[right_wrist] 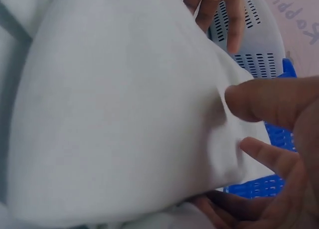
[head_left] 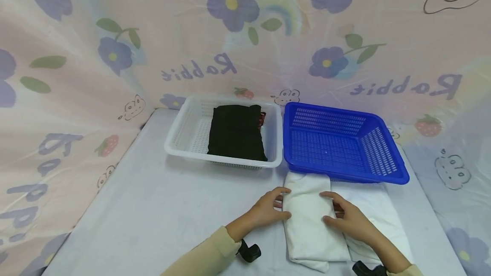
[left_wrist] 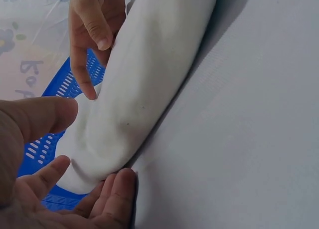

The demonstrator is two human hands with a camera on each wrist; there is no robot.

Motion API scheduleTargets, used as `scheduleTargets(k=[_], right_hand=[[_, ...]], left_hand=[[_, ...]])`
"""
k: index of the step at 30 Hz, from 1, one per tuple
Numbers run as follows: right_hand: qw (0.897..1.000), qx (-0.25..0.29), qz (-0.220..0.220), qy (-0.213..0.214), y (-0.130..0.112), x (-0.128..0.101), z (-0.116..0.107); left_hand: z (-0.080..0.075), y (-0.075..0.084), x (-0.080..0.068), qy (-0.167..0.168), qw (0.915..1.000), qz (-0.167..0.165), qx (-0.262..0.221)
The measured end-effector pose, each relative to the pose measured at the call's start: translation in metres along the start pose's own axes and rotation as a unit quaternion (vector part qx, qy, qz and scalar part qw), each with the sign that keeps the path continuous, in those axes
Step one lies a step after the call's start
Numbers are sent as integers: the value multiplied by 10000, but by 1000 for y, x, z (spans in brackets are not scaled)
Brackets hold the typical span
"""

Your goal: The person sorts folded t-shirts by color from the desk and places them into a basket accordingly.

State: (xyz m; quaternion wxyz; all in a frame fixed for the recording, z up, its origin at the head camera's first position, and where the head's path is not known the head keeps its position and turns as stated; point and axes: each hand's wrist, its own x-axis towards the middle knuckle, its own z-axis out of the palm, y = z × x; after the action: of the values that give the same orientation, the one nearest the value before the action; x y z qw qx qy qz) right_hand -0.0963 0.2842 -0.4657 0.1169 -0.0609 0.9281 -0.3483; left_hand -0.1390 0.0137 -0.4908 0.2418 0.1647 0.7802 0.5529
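Note:
A white cloth (head_left: 307, 225), folded into a long thick pad, lies on the table just in front of the blue basket (head_left: 345, 144). My left hand (head_left: 274, 205) curls round its left edge, thumb above and fingers along the table under it (left_wrist: 97, 144). My right hand (head_left: 341, 216) grips the right edge, its thumb pressing a dent into the cloth (right_wrist: 241, 121) with the fingers beneath. A flatter white layer (head_left: 383, 212) spreads to the right under that hand; whether it is the same cloth is unclear.
The blue basket is empty. Left of it a white basket (head_left: 184, 135) holds a folded black garment (head_left: 235, 133). A flower-print sheet (head_left: 76, 76) walls the table at the back and sides. Bare tabletop (head_left: 153, 208) stretches to the left.

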Motion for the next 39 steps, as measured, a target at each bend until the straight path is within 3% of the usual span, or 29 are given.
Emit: scheduleTargets(k=[8, 13, 20, 27, 32, 39], right_hand=[[9997, 54, 146, -163, 2, 1, 3], [10000, 68, -1, -63, 4, -1, 6], [9992, 120, -229, 289, 3, -7, 10], [9965, 792, -117, -224, -1, -9, 9], [9941, 963, -184, -462, -5, -12, 9], [9974, 610, -360, -145, -18, -22, 14]], left_hand=[[4, -1, 4, -69, 9999, 43, -134], [10, 2, 2, -148, 9995, 65, -283], [17, 4, 1, 173, 9998, -50, -63], [24, 0, -2, 154, 9993, -240, -224], [21, 3, -5, 91, 9990, -373, -208], [14, 9, -17, -70, 9988, -484, -100]])
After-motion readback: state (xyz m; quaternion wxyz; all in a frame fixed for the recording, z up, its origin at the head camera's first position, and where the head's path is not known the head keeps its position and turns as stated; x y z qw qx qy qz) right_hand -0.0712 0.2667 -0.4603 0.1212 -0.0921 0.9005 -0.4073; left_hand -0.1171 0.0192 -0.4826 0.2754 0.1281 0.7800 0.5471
